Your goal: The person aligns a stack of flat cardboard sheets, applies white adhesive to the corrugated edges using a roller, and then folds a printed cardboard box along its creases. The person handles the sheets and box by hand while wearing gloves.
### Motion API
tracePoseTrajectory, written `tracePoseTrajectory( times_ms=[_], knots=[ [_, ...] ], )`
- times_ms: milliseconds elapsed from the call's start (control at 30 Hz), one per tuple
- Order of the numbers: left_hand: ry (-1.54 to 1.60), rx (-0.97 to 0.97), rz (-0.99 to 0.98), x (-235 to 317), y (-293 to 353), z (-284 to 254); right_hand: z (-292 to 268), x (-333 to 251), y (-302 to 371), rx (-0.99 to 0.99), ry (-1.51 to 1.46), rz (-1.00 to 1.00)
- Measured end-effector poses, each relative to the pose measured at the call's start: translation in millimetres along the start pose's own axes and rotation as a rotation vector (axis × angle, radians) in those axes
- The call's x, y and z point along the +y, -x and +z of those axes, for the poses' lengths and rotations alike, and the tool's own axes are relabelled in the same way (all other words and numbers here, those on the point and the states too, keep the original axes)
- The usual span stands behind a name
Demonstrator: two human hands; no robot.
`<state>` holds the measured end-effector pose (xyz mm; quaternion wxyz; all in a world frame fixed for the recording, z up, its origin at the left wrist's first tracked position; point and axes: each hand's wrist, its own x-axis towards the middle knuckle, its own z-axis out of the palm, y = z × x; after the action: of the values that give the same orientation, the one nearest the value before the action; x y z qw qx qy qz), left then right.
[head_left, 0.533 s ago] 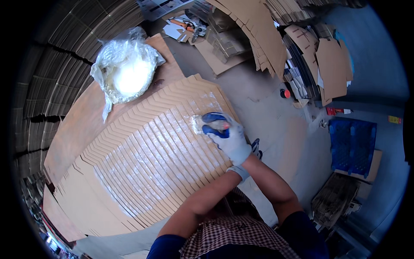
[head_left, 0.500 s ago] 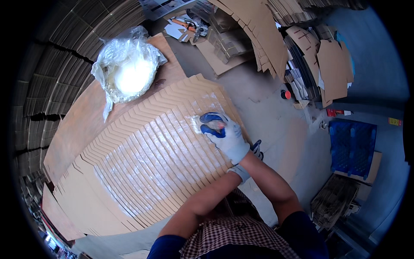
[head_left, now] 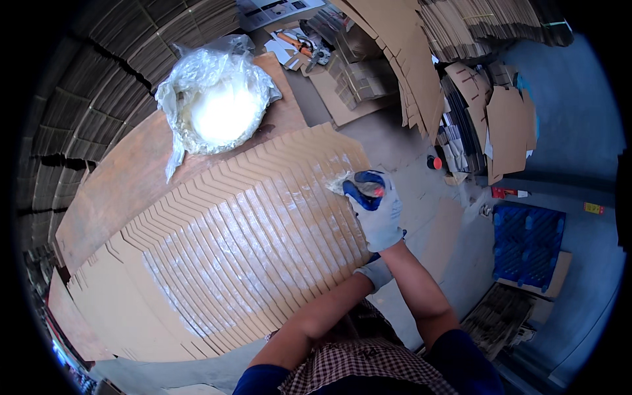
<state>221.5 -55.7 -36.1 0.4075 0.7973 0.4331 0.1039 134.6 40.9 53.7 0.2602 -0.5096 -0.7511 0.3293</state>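
Fanned cardboard sheets (head_left: 217, 263) overlap in a long slanting row on the table, with wet white streaks across their middle strips. My right hand (head_left: 380, 207), in a white glove with blue palm and fingertips, is closed round a brush (head_left: 339, 183) with pale bristles. The bristle end is at the row's far right end; most of the brush is hidden in the glove. My left hand (head_left: 376, 275), gloved too, is by the row's right edge under my right wrist. Its fingers are mostly hidden.
A plastic-lined basin (head_left: 224, 117) of white stuff stands on the brown board (head_left: 125, 171) beyond the sheets. Dark cardboard stacks (head_left: 79, 92) line the left. Flattened cardboard (head_left: 510, 131) leans at the right, and a blue pallet (head_left: 528, 247) is near the right wall.
My right hand has moved right with the brush, to the far right end of the sheets. The view has shifted a little. My left hand stays near the right edge.
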Motion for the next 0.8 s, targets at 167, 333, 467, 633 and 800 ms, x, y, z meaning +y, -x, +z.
tracePoseTrajectory(
  times_ms=[167,333,467,633,800],
  knots=[
    [0.124,0.006,-0.007,-1.7,9.9,2.4,43.6,-13.2,-5.1,0.047,-0.110,-0.102],
    [0.214,0.032,-0.013,-5.9,16.7,5.8,50.3,-4.2,-35.5,0.133,-0.028,-0.011],
    [0.251,0.050,-0.018,-8.8,22.5,8.2,42.5,-27.5,-35.2,0.137,-0.004,-0.018],
    [0.280,0.066,-0.025,-7.6,24.1,11.7,65.1,-23.9,-34.1,0.043,0.126,-0.107],
    [0.325,0.080,-0.041,-6.6,30.1,-8.5,35.8,-9.0,-54.9,0.101,0.246,0.037]
  ],
)
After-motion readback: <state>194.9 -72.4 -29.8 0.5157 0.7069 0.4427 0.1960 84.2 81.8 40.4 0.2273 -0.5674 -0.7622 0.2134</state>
